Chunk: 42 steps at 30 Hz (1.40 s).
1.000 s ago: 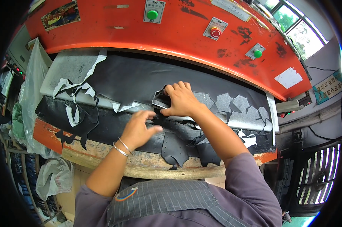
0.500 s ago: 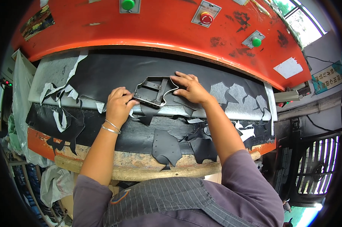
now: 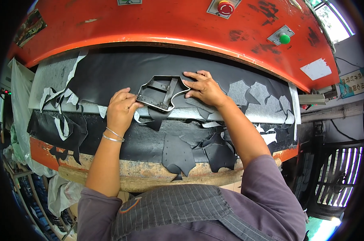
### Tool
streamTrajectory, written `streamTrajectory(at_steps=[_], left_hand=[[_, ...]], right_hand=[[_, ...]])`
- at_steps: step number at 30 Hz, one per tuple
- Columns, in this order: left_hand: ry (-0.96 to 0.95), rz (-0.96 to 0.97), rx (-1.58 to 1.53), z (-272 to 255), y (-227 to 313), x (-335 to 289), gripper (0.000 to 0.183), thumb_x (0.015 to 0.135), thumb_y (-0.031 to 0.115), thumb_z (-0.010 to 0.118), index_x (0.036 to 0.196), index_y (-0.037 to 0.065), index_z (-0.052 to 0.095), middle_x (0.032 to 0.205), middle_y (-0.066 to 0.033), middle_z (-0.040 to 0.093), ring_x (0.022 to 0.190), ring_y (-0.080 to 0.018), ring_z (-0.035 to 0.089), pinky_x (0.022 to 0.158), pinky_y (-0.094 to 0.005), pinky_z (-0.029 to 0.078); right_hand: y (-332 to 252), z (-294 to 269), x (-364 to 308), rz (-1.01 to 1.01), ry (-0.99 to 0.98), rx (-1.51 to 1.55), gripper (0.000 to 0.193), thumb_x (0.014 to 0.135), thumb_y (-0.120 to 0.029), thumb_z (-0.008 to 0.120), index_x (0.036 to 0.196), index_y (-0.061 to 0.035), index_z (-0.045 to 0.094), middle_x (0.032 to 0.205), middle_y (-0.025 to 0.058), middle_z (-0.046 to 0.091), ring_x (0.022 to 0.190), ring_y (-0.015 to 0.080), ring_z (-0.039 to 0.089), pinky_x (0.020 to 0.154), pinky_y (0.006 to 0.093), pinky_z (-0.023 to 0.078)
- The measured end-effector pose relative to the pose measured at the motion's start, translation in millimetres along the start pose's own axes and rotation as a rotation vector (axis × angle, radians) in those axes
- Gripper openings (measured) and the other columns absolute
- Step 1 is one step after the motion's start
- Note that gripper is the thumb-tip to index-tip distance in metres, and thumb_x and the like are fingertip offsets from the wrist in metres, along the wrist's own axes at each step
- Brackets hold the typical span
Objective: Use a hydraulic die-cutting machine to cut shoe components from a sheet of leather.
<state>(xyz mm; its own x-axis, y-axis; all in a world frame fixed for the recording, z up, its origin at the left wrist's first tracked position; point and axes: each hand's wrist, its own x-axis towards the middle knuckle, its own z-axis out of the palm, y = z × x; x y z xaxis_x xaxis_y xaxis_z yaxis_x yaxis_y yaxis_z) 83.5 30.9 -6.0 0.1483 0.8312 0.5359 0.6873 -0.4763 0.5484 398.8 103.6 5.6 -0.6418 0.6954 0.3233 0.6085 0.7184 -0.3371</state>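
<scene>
Flanking a shaped metal frame (image 3: 170, 91), the person's hands are apart — the left hand (image 3: 122, 105) at its left corner, the right hand (image 3: 208, 90) at its right edge. The right hand's fingers are spread, touching the rim rather than wrapped round it; whether the left hand pinches the metal, I cannot tell. The frame lies between them, at the ragged near edge of a black sheet (image 3: 109, 72) that stretches beyond both hands. Bracelets (image 3: 113, 136) circle the left wrist. Left of the left hand lie twisted pale strips (image 3: 72, 97). Nearer the body than the hands are black cut pieces (image 3: 177, 152), with white scraps (image 3: 269, 136) beside the right forearm. Ahead of the hands — an orange machine front (image 3: 170, 24) bearing a red button (image 3: 225, 7) and a green button (image 3: 284, 38).
</scene>
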Motion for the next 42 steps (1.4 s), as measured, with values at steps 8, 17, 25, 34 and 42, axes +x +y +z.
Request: streamTrajectory(at_steps=[8,17,25,34,42], left_hand=[[0.018,0.015,0.005,-0.8,0.4,-4.4,0.017,0.068,0.013,0.076,0.081,0.002,0.072,0.087,-0.0079,0.066,0.103,-0.0298,0.061,0.088,-0.0385,0.049],[0.052,-0.12,-0.017,-19.9,13.5,-8.7,0.039,0.07,0.024,0.081,0.099,-0.001,0.069,0.1,-0.0146,0.065,0.103,-0.0325,0.06,0.09,-0.0382,0.048],[0.533,0.062,-0.119,-97.0,92.7,42.3,0.02,0.09,0.017,0.066,0.084,-0.001,0.068,0.078,-0.0102,0.064,0.071,-0.0225,0.058,0.067,-0.0313,0.047],[0.192,0.048,0.056,-158.8,137.5,50.6,0.031,0.091,0.021,0.062,0.067,0.002,0.055,0.067,-0.0147,0.05,0.063,-0.0314,0.05,0.056,-0.0406,0.04],[-0.519,-0.163,-0.052,-127.8,173.3,-149.6,0.024,0.087,0.031,0.064,0.078,0.01,0.071,0.079,-0.0093,0.063,0.08,-0.0279,0.062,0.071,-0.0396,0.05]], right_hand=[[-1.4,-1.6,-3.4,-0.001,-0.02,0.028,0.048,0.074,-0.041,0.072,0.114,-0.0138,0.07,0.129,0.0103,0.059,0.116,0.0254,0.054,0.105,0.0427,0.032],[-39.5,-39.7,-34.2,0.286,0.364,0.192,0.057,0.078,-0.031,0.075,0.129,-0.0104,0.058,0.13,0.0132,0.058,0.118,0.0318,0.053,0.106,0.0387,0.035],[-49.5,-197.5,-58.0,0.372,1.519,-0.412,0.048,0.102,-0.032,0.043,0.135,0.0019,0.045,0.142,0.022,0.042,0.133,0.0336,0.036,0.11,0.043,0.026],[-84.2,-222.3,-81.3,0.447,1.358,-0.538,0.054,0.099,-0.032,0.048,0.142,-0.001,0.036,0.147,0.0243,0.031,0.138,0.0372,0.027,0.112,0.0483,0.019],[-293.6,-87.3,-141.8,0.23,-0.281,0.068,0.068,0.075,-0.055,0.07,0.119,-0.0035,0.059,0.1,0.0134,0.063,0.096,0.0317,0.057,0.086,0.0425,0.042]])
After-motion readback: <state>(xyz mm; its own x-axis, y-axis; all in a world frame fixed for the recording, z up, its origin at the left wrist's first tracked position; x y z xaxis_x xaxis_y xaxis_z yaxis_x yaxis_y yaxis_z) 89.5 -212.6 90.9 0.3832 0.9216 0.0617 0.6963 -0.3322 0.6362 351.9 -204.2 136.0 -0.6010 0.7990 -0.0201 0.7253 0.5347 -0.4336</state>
